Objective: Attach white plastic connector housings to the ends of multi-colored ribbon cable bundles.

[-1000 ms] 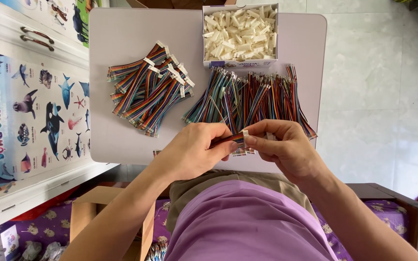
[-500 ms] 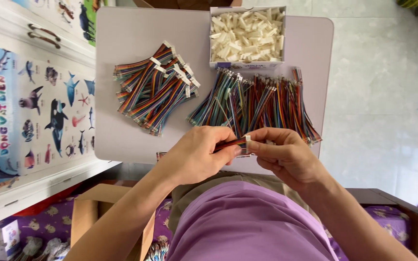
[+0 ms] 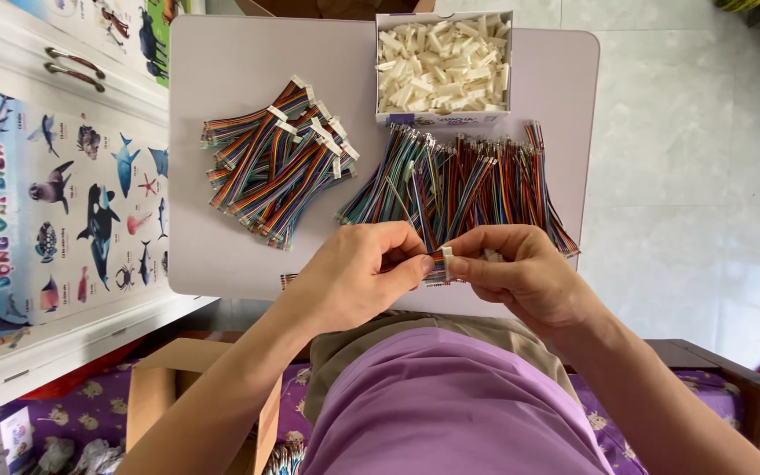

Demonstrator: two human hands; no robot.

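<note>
Left hand (image 3: 358, 277) and right hand (image 3: 521, 273) meet over the near edge of the table (image 3: 222, 255). Both are closed in pinch grips. The left thumb and forefinger clamp the end of a short ribbon cable (image 3: 435, 269); the right fingertips hold a small white connector (image 3: 447, 252) at that same end. Cable and connector touch, right between the two hands (whether the wires are fully seated in the housing cannot be told, as the fingers cover the joint).

Judged step: fitting a connector onto a cable end, mid-insertion. The next move probably calls for keeping the wire ends level and square to the housing, then a firm straight push; a tilted push could bend a terminal.

Just behind the hands lies the pile of loose cables (image 3: 459, 185), their metal-tipped ends toward the far side. Behind that pile, touching its far ends, is an open box (image 3: 443, 116) filled with white connectors. To the left, apart from the loose pile, a second pile of cables (image 3: 274, 163) lies fanned, white connectors on their far ends.

Left of the table a white cabinet (image 3: 10, 369) carries a sea-animal poster (image 3: 54, 202). A cardboard box (image 3: 169, 387) sits low beside the person's lap.
</note>
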